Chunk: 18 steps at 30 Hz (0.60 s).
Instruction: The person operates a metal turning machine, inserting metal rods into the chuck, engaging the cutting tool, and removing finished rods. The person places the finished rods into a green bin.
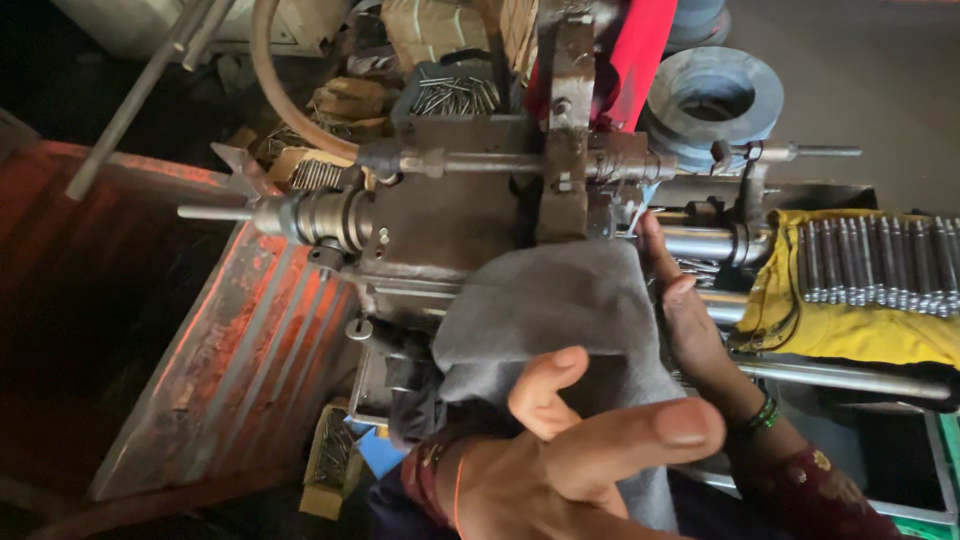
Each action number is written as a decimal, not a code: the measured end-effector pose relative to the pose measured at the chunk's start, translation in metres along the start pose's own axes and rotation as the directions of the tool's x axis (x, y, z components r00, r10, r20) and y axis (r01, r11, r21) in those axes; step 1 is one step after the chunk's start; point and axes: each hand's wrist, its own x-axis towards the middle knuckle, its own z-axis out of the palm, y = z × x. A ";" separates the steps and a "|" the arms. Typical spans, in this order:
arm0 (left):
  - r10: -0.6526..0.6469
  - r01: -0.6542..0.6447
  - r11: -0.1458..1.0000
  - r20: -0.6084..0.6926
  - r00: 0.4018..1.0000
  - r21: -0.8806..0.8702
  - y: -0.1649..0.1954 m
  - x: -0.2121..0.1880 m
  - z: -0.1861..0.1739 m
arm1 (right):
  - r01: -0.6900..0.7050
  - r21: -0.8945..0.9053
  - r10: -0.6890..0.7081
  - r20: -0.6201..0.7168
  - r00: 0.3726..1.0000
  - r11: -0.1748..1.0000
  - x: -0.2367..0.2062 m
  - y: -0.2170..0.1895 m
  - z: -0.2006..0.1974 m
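One grey cloth (545,310), two hands

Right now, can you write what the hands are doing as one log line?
left hand: raised, fingers spread, holding nothing | right hand: on grey cloth over machine | metal rods: rowed on yellow cloth

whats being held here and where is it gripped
The right hand grips the grey cloth at its right edge, beside the machine. The left hand is raised in front of the cloth with fingers spread, holding nothing.
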 end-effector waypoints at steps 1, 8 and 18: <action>-0.015 0.015 0.999 0.002 1.000 -0.035 0.001 -0.003 0.000 | 0.022 0.009 -0.022 0.001 1.000 1.000 0.001 -0.001 0.002; -0.221 0.218 0.974 0.066 0.973 0.057 0.015 -0.018 0.016 | 0.050 -0.057 -0.051 -0.016 0.999 0.997 0.005 -0.003 0.005; -0.693 0.514 0.695 0.281 0.663 0.503 0.032 -0.023 0.030 | 0.045 0.008 -0.045 0.000 0.999 0.999 0.006 -0.009 0.011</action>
